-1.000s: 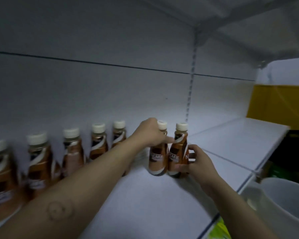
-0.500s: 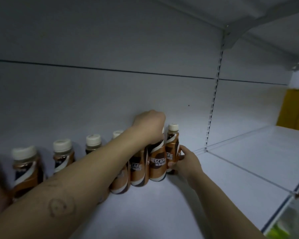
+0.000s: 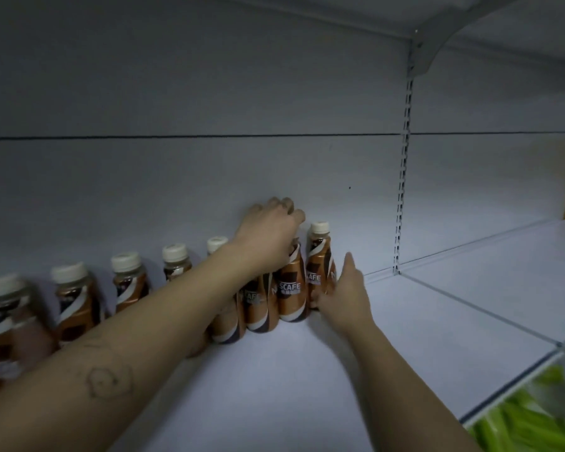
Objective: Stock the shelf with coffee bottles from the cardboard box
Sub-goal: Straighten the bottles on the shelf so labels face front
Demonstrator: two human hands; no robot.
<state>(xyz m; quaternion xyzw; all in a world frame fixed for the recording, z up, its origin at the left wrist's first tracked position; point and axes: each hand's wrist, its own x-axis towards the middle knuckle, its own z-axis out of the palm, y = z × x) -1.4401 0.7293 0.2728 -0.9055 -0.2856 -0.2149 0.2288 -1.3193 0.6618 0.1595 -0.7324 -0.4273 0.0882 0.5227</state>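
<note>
A second ago our two bottles stood out in front of the row, with a gap between. Now we have slid them back and to the left, so they close up against the row and stand near the back wall. We judge this pair as good as placed. What remains is to let go and return to the box, which is out of view.

Our left hand is curled down over the top of the next bottle. The cap is hidden under the palm, and the bent fingers close round the cap or neck.

Our right hand has loosened. It wrapped the end bottle before, but now the thumb stands up free. The fingers lie fairly straight, low against that bottle's side, pressing rather than clasping.

The end bottle stands upright just left of the right palm, touching the next bottle. Both rest on the shelf beneath the hands. The row runs on past the left wrist, partly hidden by the forearm.
</note>
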